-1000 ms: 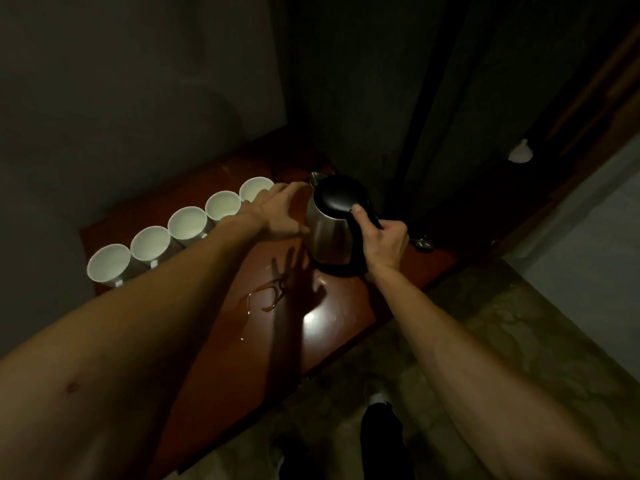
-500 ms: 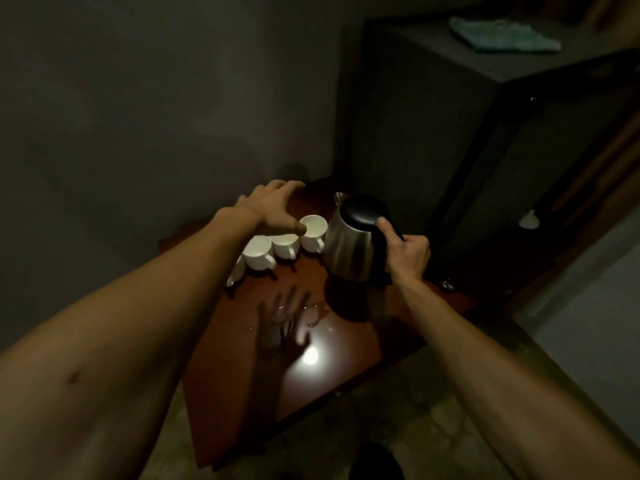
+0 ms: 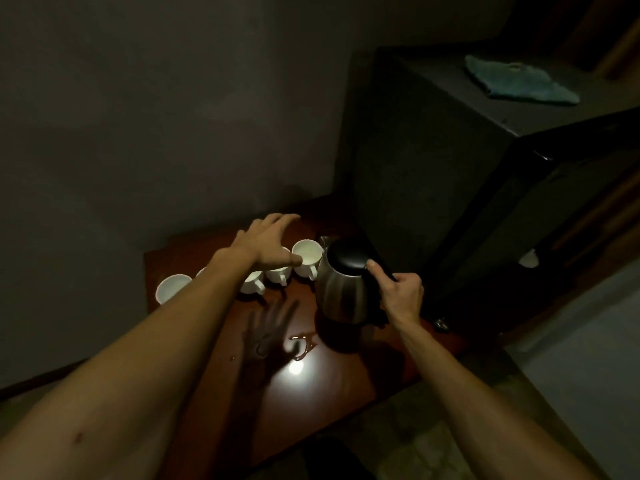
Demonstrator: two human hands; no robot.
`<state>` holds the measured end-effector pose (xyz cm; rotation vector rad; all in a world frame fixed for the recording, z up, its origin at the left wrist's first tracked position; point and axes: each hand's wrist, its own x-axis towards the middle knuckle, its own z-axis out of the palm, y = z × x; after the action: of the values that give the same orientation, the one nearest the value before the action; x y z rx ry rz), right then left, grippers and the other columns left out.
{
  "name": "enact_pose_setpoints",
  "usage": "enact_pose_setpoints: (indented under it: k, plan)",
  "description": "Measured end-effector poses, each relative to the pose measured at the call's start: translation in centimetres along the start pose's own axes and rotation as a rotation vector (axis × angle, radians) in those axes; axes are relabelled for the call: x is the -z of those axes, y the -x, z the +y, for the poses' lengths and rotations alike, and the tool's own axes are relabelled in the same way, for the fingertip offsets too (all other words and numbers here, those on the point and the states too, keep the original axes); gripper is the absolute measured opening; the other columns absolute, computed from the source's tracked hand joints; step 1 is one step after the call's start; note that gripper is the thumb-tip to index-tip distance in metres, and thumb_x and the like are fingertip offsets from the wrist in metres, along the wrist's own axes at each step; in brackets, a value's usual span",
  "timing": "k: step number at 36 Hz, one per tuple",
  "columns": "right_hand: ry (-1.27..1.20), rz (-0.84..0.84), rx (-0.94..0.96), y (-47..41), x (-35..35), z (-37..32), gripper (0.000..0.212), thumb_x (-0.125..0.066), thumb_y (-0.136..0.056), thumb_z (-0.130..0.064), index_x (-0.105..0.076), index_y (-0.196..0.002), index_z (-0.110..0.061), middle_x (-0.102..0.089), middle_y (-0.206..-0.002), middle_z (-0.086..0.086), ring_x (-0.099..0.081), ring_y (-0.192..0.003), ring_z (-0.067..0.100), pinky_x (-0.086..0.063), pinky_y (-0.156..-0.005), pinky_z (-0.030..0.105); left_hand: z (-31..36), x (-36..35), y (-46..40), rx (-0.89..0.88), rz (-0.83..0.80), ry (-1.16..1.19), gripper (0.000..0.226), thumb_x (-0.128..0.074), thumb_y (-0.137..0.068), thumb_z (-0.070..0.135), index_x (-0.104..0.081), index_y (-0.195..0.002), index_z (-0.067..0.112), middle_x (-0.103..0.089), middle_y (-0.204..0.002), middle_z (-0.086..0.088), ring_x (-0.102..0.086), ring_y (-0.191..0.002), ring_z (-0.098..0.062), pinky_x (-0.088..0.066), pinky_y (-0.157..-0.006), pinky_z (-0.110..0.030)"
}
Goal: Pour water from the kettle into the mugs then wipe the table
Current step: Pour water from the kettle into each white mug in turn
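A steel kettle [image 3: 341,292] with a black lid stands on the dark red table [image 3: 322,386]. My right hand [image 3: 398,289] grips its black handle, thumb resting on the lid. A row of white mugs runs left from the kettle's spout: the nearest mug [image 3: 307,255], others partly hidden under my left arm, and the end mug [image 3: 172,287] at the far left. My left hand [image 3: 268,244] hovers over the middle mugs, fingers spread, holding nothing. A small water puddle [image 3: 303,342] lies on the table in front of the kettle.
A tall dark cabinet [image 3: 433,174] stands right behind the kettle, with a blue-green cloth [image 3: 519,81] on top. A grey wall closes off the left and back. The table's front edge drops to a patterned floor [image 3: 433,441].
The view has tilted up, bringing the cabinet top and cloth into sight. My left hand has drifted from beside the kettle to above the mugs. The right hand keeps its grip on the handle.
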<state>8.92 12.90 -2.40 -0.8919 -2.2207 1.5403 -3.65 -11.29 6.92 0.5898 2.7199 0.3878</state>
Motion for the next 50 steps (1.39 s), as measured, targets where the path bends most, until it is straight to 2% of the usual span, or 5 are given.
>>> enact_pose_setpoints:
  k: [5,16,22,39,50]
  plan:
    - [-0.011,-0.075,0.014,-2.3,0.1,1.1,0.067,-0.075,-0.067,-0.079,-0.060,-0.045,-0.017,-0.055,-0.048,0.010,-0.057,-0.048,0.025,-0.041,-0.054,0.036,0.0,-0.4,-2.2,0.056,-0.002,-0.018,0.095,-0.072,-0.079,0.048,-0.016,-0.155,0.038,-0.017,-0.164,-0.001,-0.023,-0.146,-0.033,-0.029,-0.108,-0.060]
    - [0.043,-0.112,-0.017,-4.9,-0.8,2.5,0.062,-0.087,-0.088,-0.047,-0.054,-0.046,-0.017,-0.048,-0.044,-0.003,-0.050,-0.046,0.021,-0.038,-0.055,0.035,-1.6,-1.4,-4.3,0.132,-0.020,0.048,0.096,-0.073,-0.079,0.048,-0.017,-0.155,0.039,-0.016,-0.164,-0.002,-0.021,-0.146,-0.034,-0.028,-0.110,-0.061]
    - [0.087,-0.135,-0.048,-5.3,-1.0,2.5,0.062,-0.087,-0.089,-0.047,-0.052,-0.045,-0.021,-0.046,-0.040,-0.013,-0.046,-0.040,0.008,-0.036,-0.054,0.031,-1.3,-2.3,-5.3,0.125,-0.035,0.095,0.096,-0.074,-0.077,0.048,-0.018,-0.155,0.040,-0.017,-0.164,0.000,-0.022,-0.146,-0.033,-0.026,-0.109,-0.061]
    - [0.169,-0.195,-0.069,-6.3,-1.9,2.7,0.058,-0.084,-0.091,-0.050,-0.056,-0.051,-0.017,-0.049,-0.040,-0.013,-0.049,-0.039,0.003,-0.041,-0.055,0.029,-1.8,-3.7,-6.1,0.137,-0.038,0.113,0.097,-0.075,-0.076,0.054,-0.019,-0.154,0.041,-0.019,-0.163,0.000,-0.024,-0.145,-0.032,-0.027,-0.108,-0.059]
    - [0.246,-0.170,-0.075,-7.5,-2.3,3.9,0.064,-0.081,-0.080,-0.070,-0.061,-0.051,-0.017,-0.060,-0.052,0.001,-0.063,-0.054,0.026,-0.052,-0.061,0.043,-2.8,-4.4,-5.4,0.152,-0.055,0.116,0.099,-0.072,-0.076,0.064,-0.019,-0.155,0.036,-0.020,-0.163,0.000,-0.023,-0.145,-0.033,-0.027,-0.109,-0.060]
